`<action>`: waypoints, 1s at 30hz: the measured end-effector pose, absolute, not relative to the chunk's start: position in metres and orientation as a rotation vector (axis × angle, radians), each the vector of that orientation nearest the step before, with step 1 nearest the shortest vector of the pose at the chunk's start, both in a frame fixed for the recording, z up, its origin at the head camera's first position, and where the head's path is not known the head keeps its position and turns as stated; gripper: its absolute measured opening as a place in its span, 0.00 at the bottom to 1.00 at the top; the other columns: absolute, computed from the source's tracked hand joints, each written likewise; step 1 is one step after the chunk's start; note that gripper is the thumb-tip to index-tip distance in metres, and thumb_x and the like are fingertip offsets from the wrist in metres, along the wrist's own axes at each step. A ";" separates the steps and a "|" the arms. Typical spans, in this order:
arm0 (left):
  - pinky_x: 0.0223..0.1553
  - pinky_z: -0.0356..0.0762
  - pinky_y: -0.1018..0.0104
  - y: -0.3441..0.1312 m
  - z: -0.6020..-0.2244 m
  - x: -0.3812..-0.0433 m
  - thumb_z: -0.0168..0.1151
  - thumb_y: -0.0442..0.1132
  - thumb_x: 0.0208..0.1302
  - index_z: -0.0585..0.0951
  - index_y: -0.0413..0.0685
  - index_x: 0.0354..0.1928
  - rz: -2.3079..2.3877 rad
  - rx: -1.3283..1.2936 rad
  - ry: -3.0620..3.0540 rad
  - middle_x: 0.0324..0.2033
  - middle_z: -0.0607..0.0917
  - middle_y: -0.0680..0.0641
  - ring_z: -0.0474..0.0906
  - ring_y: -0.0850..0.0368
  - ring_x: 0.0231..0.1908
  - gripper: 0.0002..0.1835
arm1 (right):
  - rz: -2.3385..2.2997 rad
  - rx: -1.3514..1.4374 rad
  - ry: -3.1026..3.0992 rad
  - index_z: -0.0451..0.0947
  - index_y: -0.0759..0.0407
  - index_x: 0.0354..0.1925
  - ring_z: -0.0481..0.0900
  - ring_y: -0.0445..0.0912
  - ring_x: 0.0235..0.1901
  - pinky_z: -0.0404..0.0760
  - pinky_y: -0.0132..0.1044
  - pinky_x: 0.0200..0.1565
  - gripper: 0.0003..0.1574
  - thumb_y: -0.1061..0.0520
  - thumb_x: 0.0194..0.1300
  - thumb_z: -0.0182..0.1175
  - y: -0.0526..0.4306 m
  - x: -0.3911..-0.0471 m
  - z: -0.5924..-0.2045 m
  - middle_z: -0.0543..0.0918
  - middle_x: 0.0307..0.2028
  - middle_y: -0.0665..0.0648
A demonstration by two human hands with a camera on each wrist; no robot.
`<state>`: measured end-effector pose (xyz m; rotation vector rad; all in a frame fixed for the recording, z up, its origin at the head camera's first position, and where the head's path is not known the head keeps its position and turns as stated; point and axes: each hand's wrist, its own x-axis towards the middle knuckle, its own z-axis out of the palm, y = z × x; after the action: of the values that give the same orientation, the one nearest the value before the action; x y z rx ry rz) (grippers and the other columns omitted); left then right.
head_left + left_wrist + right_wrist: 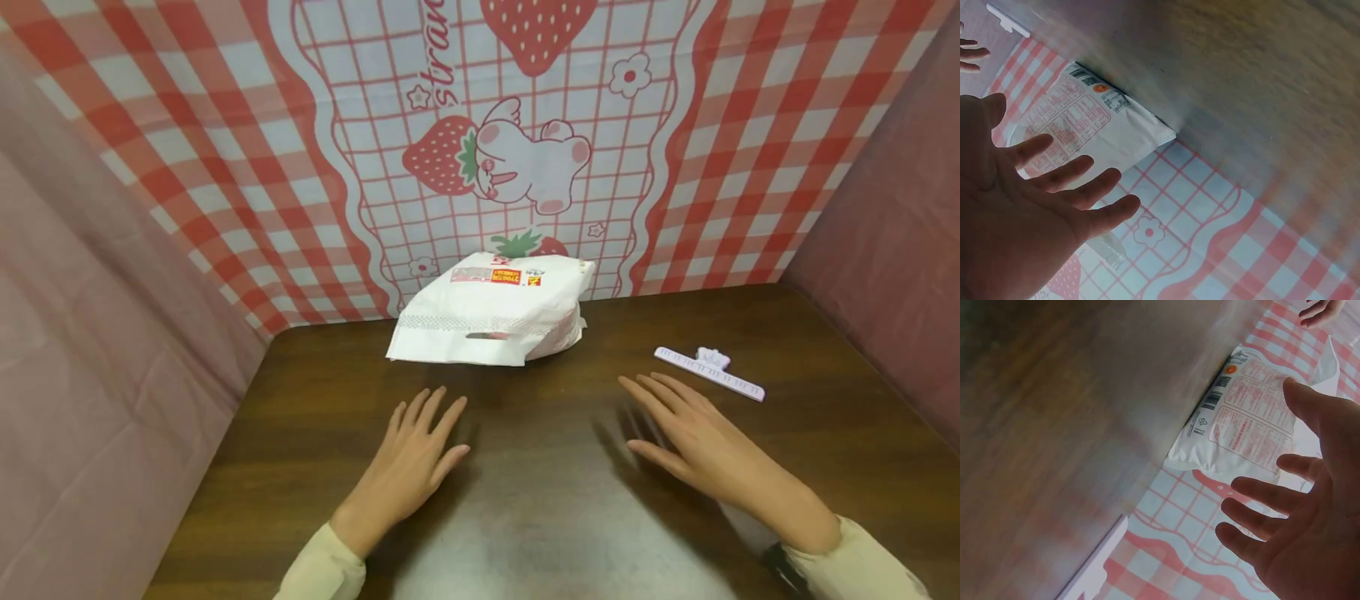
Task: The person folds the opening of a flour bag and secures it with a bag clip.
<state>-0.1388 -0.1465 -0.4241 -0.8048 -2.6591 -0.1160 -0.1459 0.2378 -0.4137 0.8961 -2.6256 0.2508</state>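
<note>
A white bag [495,312] with red and yellow print and a cut-out handle lies on the table near the back cloth. Small red text and a barcode cover the side of the bag [1250,419] seen in the right wrist view. My left hand [408,467] hovers before the bag's left end, fingers spread, touching nothing. Apart from it on the right, my right hand [697,442] holds nothing, its fingers extended and thumb apart. Just beyond the right fingertips lies a long pale bag clip [708,374] with marks along its bar.
The dark wooden table [540,500] spreads under both hands. A red and white checked cloth with strawberries [442,154] hangs behind it. Pink cloth [112,333] hangs at the left, and another pink cloth [892,208] at the right.
</note>
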 end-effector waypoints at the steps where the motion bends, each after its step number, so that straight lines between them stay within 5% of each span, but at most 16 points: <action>1: 0.54 0.59 0.40 -0.146 -0.424 -0.140 0.46 0.58 0.63 0.59 0.55 0.66 -0.113 -0.805 -2.665 0.62 0.62 0.41 0.58 0.41 0.61 0.31 | 0.253 0.901 -2.625 0.51 0.50 0.68 0.56 0.53 0.63 0.55 0.50 0.59 0.51 0.37 0.52 0.60 0.237 -0.148 -0.414 0.63 0.62 0.56; 30: 0.55 0.64 0.49 -0.141 -0.433 -0.184 0.46 0.54 0.65 0.59 0.43 0.65 -0.395 -0.826 -2.710 0.63 0.62 0.40 0.61 0.46 0.61 0.32 | 0.422 0.879 -2.650 0.56 0.58 0.65 0.66 0.54 0.56 0.66 0.51 0.53 0.46 0.44 0.54 0.61 0.222 -0.205 -0.430 0.68 0.58 0.61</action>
<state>-0.1842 -0.1408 -0.4329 -0.8255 -2.7095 -0.3952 -0.2049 0.2220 -0.4304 0.8790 -2.6503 0.4217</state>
